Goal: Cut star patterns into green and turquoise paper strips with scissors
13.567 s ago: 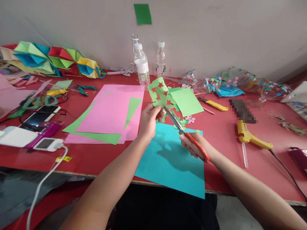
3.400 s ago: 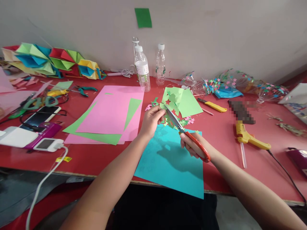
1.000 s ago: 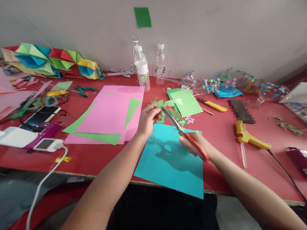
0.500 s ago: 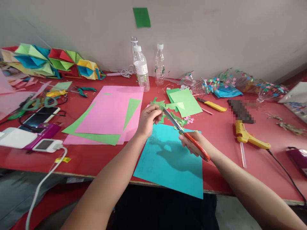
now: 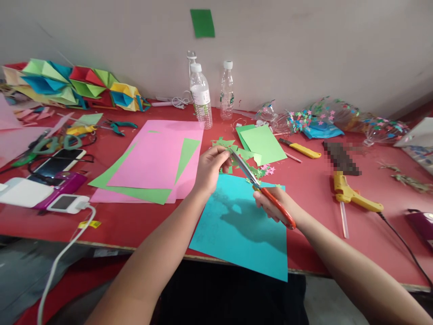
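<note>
My left hand (image 5: 210, 168) is closed, pinching a ragged piece of light green paper (image 5: 244, 153) with star-shaped holes, held low over the red table (image 5: 142, 216). My right hand (image 5: 272, 204) grips red-handled scissors (image 5: 259, 186), whose blades point up-left into that paper beside my left fingers. Beneath both hands lies a teal sheet (image 5: 241, 228) that overhangs the table's near edge. Small green and pink cut stars (image 5: 265, 170) lie scattered just past the blades.
Pink and green sheets (image 5: 154, 158) lie to the left, a green card (image 5: 263, 143) behind the scissors. Two water bottles (image 5: 201, 97) stand at the wall. A yellow glue gun (image 5: 353, 196), a yellow knife (image 5: 302, 149), phones (image 5: 56, 164), pliers and folded paper shapes (image 5: 74, 85) surround them.
The green paper has been turned and lowered in my left hand since the earliest frames; in the last second it shifted slightly while the scissors stayed in it.
</note>
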`<state>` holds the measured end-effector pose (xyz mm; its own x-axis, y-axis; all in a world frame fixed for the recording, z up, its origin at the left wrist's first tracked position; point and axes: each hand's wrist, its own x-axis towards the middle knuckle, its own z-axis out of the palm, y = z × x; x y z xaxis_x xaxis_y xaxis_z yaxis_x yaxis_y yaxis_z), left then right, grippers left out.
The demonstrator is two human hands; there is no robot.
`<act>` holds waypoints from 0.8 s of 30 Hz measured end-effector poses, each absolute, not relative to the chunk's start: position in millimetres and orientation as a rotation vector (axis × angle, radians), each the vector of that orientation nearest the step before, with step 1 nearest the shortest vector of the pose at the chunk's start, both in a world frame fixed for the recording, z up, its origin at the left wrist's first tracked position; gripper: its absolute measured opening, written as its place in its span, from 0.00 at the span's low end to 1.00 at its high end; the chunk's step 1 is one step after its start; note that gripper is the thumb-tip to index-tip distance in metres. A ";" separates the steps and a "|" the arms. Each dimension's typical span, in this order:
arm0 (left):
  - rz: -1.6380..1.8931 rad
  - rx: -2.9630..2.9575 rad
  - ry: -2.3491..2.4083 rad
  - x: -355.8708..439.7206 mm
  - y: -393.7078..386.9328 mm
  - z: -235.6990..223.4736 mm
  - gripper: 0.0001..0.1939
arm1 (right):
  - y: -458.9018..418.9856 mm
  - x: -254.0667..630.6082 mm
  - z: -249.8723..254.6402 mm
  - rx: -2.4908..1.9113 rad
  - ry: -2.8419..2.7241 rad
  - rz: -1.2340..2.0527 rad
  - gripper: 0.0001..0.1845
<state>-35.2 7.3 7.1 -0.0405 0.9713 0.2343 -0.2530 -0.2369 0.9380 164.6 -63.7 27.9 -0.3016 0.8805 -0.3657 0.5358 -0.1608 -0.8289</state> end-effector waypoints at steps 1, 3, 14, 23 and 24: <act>1.507 1.188 0.907 -35.5 7.4 6.5 0.06 | -63.9 164.9 28.2 -1.601 -1.795 1.453 0.27; 1.513 1.205 0.923 -35.8 7.3 5.7 0.06 | -64.1 165.5 28.7 -1.591 -1.821 1.457 0.26; 1.530 1.252 0.963 -33.6 5.7 6.3 0.07 | -63.0 168.5 29.6 -1.551 -1.841 1.462 0.27; 1.513 1.249 0.943 -35.7 7.2 8.2 0.06 | -64.3 164.0 32.9 -1.697 -1.739 1.462 0.28; 1.511 1.246 0.942 -36.0 7.5 8.6 0.07 | -64.1 164.1 32.8 -1.697 -1.740 1.462 0.29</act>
